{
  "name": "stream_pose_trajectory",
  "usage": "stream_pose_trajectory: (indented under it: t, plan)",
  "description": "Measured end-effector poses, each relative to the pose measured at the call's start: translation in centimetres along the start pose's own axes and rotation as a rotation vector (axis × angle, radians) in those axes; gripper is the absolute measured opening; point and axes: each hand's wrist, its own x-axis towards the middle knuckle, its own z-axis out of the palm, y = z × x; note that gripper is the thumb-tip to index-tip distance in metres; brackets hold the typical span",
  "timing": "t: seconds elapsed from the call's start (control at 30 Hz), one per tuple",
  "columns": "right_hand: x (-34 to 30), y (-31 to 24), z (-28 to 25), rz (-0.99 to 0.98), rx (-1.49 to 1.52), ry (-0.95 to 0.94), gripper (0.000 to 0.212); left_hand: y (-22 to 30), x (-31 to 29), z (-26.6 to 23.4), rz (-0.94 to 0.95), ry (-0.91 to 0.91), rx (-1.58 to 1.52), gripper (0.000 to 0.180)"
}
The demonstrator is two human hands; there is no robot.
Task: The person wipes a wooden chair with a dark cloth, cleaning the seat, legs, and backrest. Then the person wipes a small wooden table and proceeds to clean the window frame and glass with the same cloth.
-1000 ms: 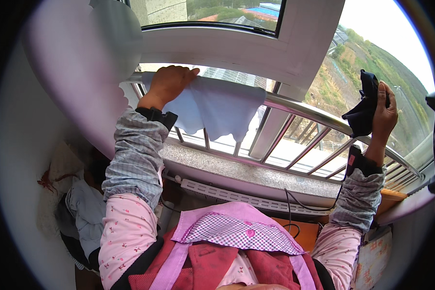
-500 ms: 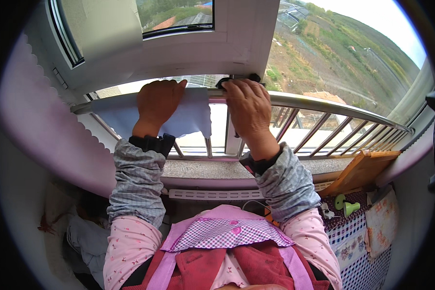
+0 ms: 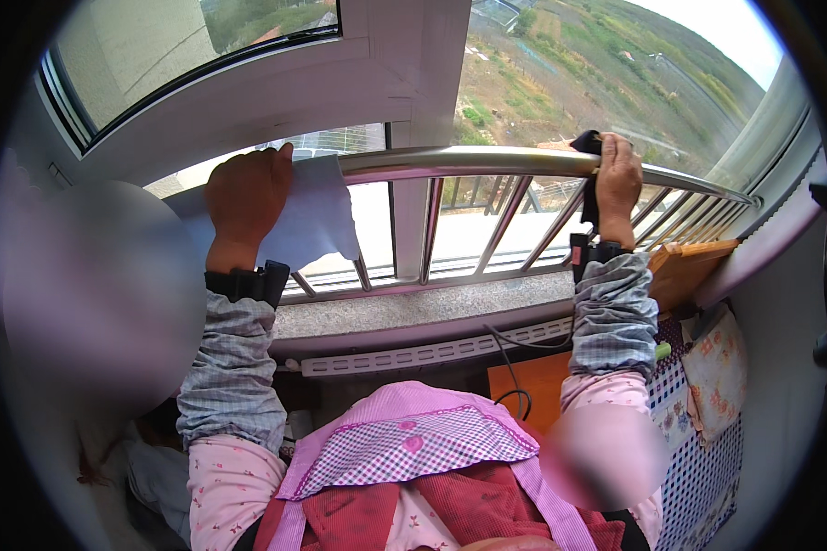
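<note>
A light blue cloth [image 3: 320,216] hangs over the left part of a shiny metal railing [image 3: 469,163] in front of the window. My left hand [image 3: 248,207] is closed over the rail with this cloth under it. Farther right along the same rail, my right hand [image 3: 619,188] is wrapped round the top bar, gripping a black cloth [image 3: 590,204]. One end of the black cloth sticks up above the bar and another hangs down beside the upright bars. My right fingertips are partly hidden behind the rail.
A white window sash [image 3: 377,83] juts inward above my left hand. Below the railing runs a speckled stone sill [image 3: 413,310], with a slotted white radiator [image 3: 432,351] under it. A wooden board [image 3: 694,271] leans at the right, near a checked cover [image 3: 708,477]. A dark cable [image 3: 515,367] hangs below the sill.
My right hand has slid the black cloth rightward along the rail, from near the window frame to the right part. My left hand remains on the blue cloth. The view has shifted slightly.
</note>
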Motion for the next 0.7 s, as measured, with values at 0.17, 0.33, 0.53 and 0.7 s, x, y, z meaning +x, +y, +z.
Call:
stream_pose_trajectory:
  t: [0.17,0.33,0.53,0.7]
  plan:
    - [-9.0,-15.1,2.0,-0.531,0.343,0.089,0.019,0.2,0.2,0.0,0.046,0.037,0.085,0.05]
    - [-6.9,-8.9,1.4,-0.618,0.154,-0.012,0.027,-0.2,0.0,0.4,0.074,0.124,0.023,0.05]
    - [-0.9,11.0,-1.4,-0.028,0.255,0.192,0.033,-0.6,-0.2,0.9,0.068,0.168,0.038,0.052]
    - [-2.4,14.3,-1.8,0.713,1.037,0.393,0.041,-0.4,0.0,0.9,0.085,0.132,0.089,0.05]
